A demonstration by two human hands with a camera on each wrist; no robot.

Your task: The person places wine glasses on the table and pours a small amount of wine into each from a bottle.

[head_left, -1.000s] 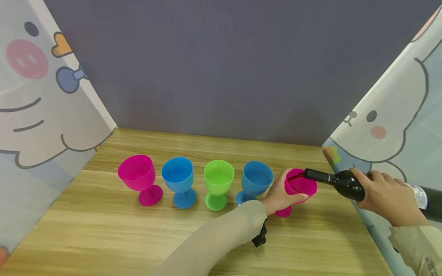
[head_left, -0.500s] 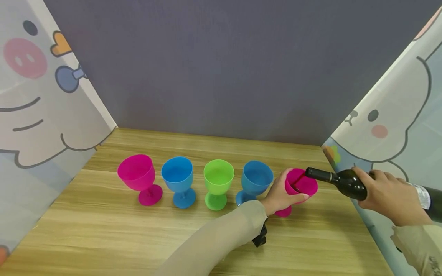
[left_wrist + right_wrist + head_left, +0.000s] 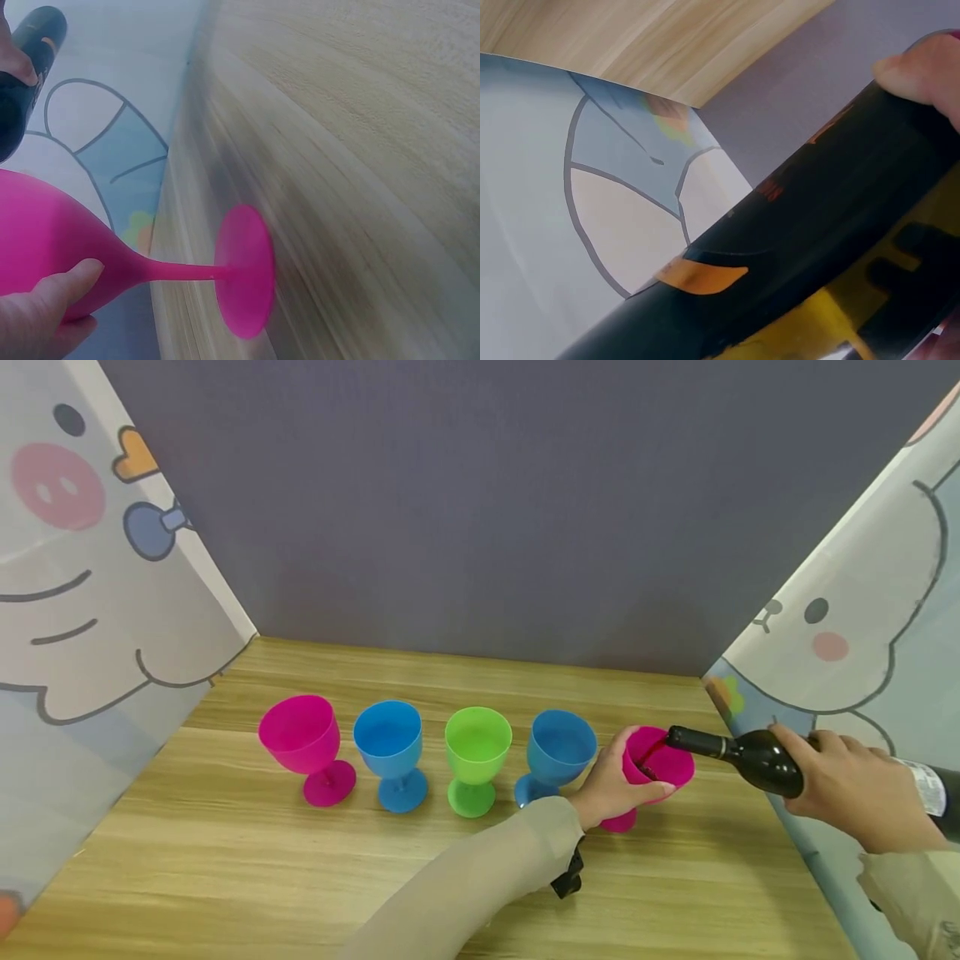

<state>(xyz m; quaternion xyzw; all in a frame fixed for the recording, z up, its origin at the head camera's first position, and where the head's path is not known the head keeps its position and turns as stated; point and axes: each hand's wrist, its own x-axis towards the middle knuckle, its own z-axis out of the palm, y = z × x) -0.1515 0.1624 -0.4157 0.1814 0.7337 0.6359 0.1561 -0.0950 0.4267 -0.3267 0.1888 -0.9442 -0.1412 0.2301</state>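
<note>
My left hand [image 3: 611, 787] holds the bowl of a pink goblet [image 3: 670, 767] at the right end of a row. In the left wrist view the goblet's round foot [image 3: 246, 274] appears to stand on the table, and fingers [image 3: 52, 304] lie against the bowl. Tilted, with its mouth just over the goblet's rim, a dark wine bottle [image 3: 767, 762] is gripped by my right hand [image 3: 855, 789]. A dark red stream runs from the mouth into the goblet, where some red liquid shows. The right wrist view shows the bottle's dark, orange-marked side [image 3: 772, 217] close up.
Left of the held goblet stand a blue goblet [image 3: 561, 747], a green goblet [image 3: 477, 745], another blue goblet [image 3: 387, 741] and a pink goblet [image 3: 300, 737]. The wooden table [image 3: 247, 877] meets a grey back wall [image 3: 480, 510], with cartoon-printed panels [image 3: 847, 635] on both sides.
The red stream goes on falling into the pink goblet, and more red shows inside it than a second ago. The bottle has shifted very slightly right; the left hand keeps its hold.
</note>
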